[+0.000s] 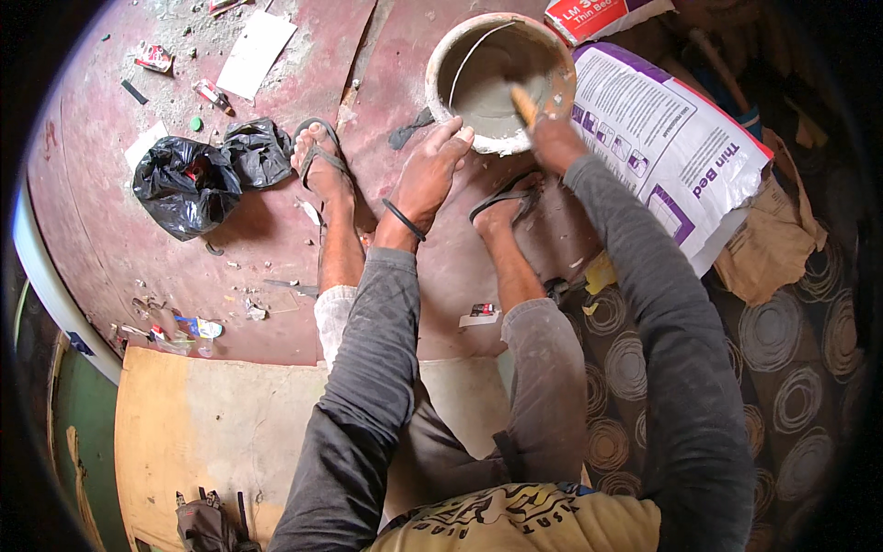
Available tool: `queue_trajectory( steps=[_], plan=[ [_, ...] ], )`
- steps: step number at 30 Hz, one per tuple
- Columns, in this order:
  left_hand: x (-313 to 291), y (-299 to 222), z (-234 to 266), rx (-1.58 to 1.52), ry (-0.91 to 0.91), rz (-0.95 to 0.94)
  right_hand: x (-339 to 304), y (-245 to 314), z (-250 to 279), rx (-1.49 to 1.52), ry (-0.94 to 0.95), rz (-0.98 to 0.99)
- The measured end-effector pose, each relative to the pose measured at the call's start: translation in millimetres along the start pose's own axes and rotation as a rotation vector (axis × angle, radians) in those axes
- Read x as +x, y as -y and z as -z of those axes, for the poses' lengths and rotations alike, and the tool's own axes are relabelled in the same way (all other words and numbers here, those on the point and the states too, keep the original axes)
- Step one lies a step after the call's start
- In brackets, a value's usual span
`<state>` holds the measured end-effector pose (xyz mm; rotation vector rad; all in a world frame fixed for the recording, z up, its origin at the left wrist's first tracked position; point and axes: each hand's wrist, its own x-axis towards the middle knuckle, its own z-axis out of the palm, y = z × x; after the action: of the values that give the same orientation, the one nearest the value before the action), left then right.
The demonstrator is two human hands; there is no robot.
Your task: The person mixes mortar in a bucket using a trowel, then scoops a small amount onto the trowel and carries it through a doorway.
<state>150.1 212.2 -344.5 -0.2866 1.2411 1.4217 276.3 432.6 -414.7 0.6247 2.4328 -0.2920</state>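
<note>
Bucket (pixel 504 144) may tip if the right hand (pixel 557 144), gripping a handle (pixel 523 103), shoves harder than the loosely open left hand (pixel 428 179) braces.

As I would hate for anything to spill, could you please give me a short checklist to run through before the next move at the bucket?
1. Right hand gripping the wooden handle: ok.
2. Wooden handle clear of the wire handle: ok, the two are apart in this view.
3. Left hand steadying the bucket: cannot tell; its fingers are at the rim, but any pressure does not show.
4. Grey mix free of lumps: cannot tell below the surface.
5. Right sandal well away from the bucket: not ok, it is close by.
6. Floor free of litter: not ok, white paper and scraps lie about.
</note>
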Motion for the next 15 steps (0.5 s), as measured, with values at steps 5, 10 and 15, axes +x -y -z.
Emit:
queue_trajectory(
  steps=[5,10,15],
  plan=[
    [-4.4,-0.7,11.8,0.109,-0.001,-0.033,27.6,33.6,54.1,0.427,0.522,0.152],
    [-1.3,-4.7,5.9,0.073,-0.019,0.006,12.1,13.1,33.5,-0.027,0.298,-0.030],
    [-5.8,-11.5,6.0,0.090,-0.040,0.006,9.7,53.1,39.5,0.196,0.618,-0.009]
  ],
)
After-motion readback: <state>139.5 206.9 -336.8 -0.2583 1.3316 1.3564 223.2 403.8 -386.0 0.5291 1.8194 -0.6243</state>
